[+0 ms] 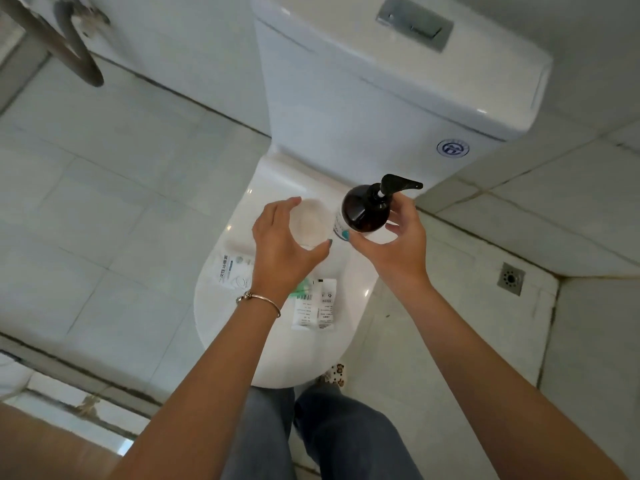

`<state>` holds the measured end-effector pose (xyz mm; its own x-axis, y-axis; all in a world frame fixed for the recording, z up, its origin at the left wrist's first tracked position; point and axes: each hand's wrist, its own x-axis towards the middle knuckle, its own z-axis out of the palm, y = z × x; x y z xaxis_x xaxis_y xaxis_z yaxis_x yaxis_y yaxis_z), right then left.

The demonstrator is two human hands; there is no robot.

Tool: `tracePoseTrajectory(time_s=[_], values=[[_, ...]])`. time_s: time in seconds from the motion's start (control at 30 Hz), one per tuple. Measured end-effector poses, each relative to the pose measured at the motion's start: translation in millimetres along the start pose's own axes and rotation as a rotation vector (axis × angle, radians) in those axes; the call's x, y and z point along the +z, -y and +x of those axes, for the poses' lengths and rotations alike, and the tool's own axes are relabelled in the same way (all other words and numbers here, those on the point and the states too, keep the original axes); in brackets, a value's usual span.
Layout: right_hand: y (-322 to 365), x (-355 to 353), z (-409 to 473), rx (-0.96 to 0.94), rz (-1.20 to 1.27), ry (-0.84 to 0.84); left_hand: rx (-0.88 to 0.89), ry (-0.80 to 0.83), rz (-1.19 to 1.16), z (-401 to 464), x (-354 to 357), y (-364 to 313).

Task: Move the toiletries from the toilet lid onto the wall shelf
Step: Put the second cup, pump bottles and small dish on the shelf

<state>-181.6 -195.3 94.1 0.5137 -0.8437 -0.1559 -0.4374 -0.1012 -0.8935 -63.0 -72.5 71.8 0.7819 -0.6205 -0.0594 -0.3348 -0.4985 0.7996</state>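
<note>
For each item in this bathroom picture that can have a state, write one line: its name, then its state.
toilet lid: closed, items on it
pump bottle: upright, right hand closing around it
clear cup: upright, empty, left hand around it
sachets: lying flat, sealed

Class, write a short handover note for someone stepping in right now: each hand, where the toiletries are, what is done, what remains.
Left hand: curled around the clear plastic cup, on the white toilet lid.
Right hand: closing on the brown pump bottle; firm grip unclear.
Still on the lid: white sachet, green-and-white packet.
Done: nothing visibly shelved; the shelf is out of view.
Left: carry all four items to the shelf.
</note>
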Motion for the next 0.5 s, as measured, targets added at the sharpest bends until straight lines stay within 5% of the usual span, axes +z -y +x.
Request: tracePoseTrajectory(time_s=[0.5], values=[[265.6,-85.9,-3.3,-0.284,0.049,-0.159,0.231,0.031,-0.129,70.6,-191.8,-217.4]])
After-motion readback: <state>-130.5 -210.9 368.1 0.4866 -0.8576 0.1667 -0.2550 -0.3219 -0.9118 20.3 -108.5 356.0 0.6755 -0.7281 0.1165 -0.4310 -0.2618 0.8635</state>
